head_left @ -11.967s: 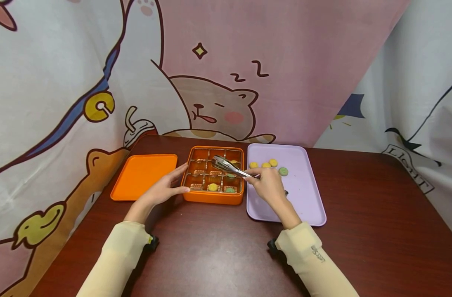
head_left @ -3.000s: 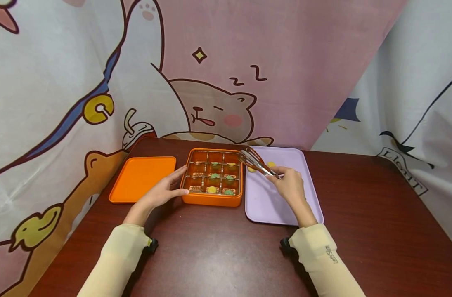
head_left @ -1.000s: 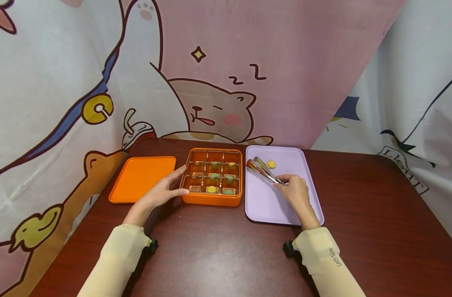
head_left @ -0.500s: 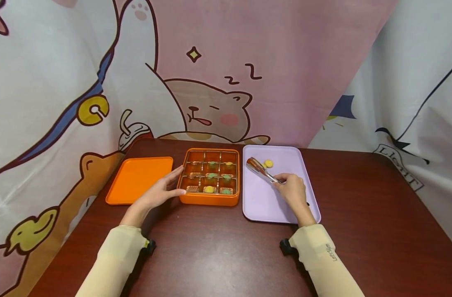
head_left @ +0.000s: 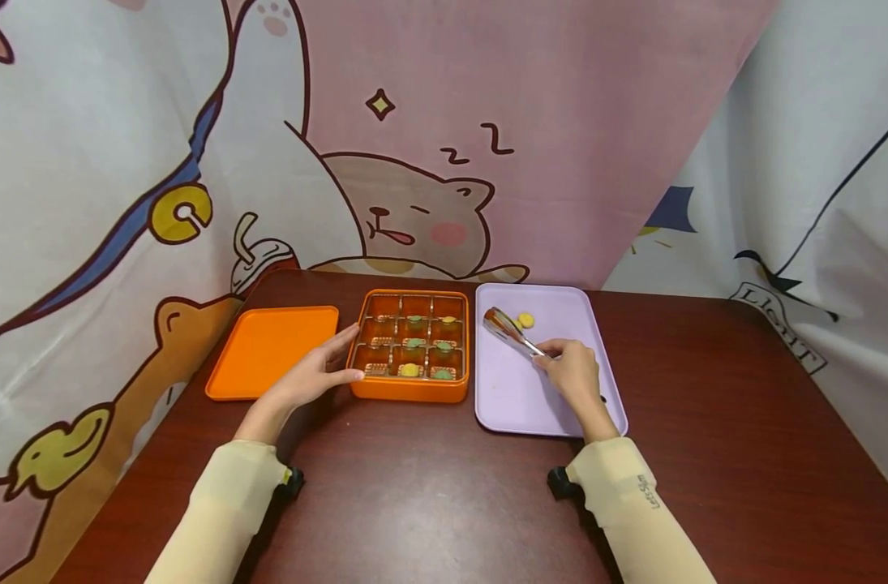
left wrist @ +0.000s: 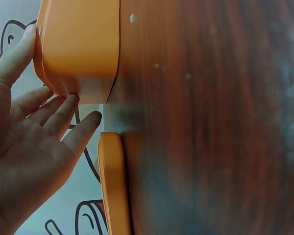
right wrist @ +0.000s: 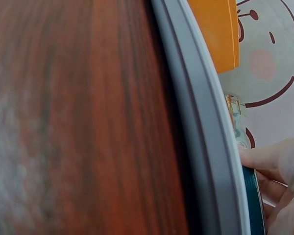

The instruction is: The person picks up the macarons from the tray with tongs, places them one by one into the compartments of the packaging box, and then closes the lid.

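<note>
Tongs (head_left: pixel 518 335) are in the right grip (head_left: pixel 573 375), held by the handle, head over the purple tray (head_left: pixel 531 401) at its 10 o'clock. Can't tell if the blades hold anything. Yellow pieces (head_left: pixel 526 320) sit at the tray's 11, just 3 o'clock of the tongs head. Left grip (head_left: pixel 308 380) is spread wide against the 9 o'clock side of the orange box (head_left: pixel 410 392).

To do it well: straddle one piece, squeeze lightly, lift straight; its neighbour could get knocked. Left should brace, not push.

Vs 12 s ago: tongs over tray, not box; tray's green piece gone, fewer yellows showing. Left grip placed the same.
</note>
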Available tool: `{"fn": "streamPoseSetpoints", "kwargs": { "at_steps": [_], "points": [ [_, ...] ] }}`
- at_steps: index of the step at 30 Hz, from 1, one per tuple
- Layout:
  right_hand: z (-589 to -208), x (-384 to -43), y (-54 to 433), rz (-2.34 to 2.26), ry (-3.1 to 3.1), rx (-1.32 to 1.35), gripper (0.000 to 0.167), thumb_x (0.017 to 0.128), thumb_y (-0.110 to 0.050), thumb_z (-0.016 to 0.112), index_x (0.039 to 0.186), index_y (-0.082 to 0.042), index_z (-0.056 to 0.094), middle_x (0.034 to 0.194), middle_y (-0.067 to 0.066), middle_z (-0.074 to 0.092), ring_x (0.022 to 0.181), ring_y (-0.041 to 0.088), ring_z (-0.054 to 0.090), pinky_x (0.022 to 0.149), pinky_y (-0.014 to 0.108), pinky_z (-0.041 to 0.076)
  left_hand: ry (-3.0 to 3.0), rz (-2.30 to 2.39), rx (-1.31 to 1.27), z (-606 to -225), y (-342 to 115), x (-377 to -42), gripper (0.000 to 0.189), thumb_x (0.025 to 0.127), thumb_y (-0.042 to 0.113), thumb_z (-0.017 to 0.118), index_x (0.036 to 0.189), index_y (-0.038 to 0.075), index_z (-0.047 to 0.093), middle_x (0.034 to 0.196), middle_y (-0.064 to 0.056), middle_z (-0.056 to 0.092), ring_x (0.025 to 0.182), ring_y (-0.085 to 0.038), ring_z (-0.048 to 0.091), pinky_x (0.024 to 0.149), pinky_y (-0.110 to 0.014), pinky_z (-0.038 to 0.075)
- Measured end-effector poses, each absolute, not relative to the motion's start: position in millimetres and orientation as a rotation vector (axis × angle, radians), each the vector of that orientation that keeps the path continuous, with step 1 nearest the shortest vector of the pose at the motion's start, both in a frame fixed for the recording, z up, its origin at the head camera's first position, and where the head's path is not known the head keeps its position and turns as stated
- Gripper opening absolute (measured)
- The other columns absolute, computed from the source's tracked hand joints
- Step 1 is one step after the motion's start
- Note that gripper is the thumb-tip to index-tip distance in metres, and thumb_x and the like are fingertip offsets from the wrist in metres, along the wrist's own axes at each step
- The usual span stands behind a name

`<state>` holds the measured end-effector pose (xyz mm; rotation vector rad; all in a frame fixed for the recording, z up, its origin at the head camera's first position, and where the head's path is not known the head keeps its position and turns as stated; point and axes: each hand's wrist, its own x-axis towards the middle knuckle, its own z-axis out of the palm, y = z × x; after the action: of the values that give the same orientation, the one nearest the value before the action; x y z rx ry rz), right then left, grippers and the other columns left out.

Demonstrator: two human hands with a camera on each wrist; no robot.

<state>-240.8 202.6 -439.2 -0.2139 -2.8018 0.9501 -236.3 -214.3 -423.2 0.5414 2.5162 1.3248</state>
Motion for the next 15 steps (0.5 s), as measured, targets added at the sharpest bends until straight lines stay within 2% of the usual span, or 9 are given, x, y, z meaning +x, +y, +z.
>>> {"fn": "streamPoseSetpoints", "kwargs": {
  "at_steps": [5, 7, 13, 15],
  "points": [
    [-439, -242, 203, 0.987, -2.789, -0.218, 0.024, 0.087, -0.018, 0.073, 0.108, -0.009, 0.078, 0.098, 0.013, 0.077, 0.09, 0.035, 0.067, 0.071, 0.043, 0.045, 2.524, 1.311, 0.567, -423, -215, -236, 0.079, 0.098, 0.019, 0.064, 0.16, 0.007, 0.018, 0.168, -0.016, 0.011, 0.152, -0.044, 0.017, 0.119, -0.063, 0.022],
    [-438, -241, 202, 1.002, -2.775, -0.215, 0.024, 0.087, -0.018, 0.073, 0.108, -0.009, 0.078, 0.097, 0.013, 0.077, 0.086, 0.031, 0.067, 0.069, 0.039, 0.044, 2.523, 1.313, 0.568, -423, -215, -236, 0.079, 0.098, 0.019, 0.064, 0.16, 0.007, 0.018, 0.168, -0.016, 0.011, 0.152, -0.043, 0.017, 0.119, -0.063, 0.022],
    [-425, -237, 194, 1.086, -2.731, -0.145, 0.022, 0.086, -0.016, 0.075, 0.106, -0.008, 0.079, 0.087, 0.013, 0.078, 0.059, 0.006, 0.062, 0.056, 0.024, 0.043, 2.52, 1.32, 0.563, -423, -215, -236, 0.079, 0.098, 0.017, 0.064, 0.16, 0.006, 0.017, 0.168, -0.015, 0.011, 0.153, -0.043, 0.016, 0.12, -0.063, 0.02],
    [-419, -235, 190, 1.132, -2.721, -0.124, 0.022, 0.087, -0.015, 0.075, 0.106, -0.007, 0.079, 0.087, 0.013, 0.078, 0.055, 0.001, 0.062, 0.053, 0.02, 0.044, 2.521, 1.318, 0.569, -423, -215, -236, 0.079, 0.098, 0.016, 0.064, 0.16, 0.006, 0.017, 0.168, -0.016, 0.011, 0.153, -0.043, 0.017, 0.12, -0.063, 0.02]
  ]
}}
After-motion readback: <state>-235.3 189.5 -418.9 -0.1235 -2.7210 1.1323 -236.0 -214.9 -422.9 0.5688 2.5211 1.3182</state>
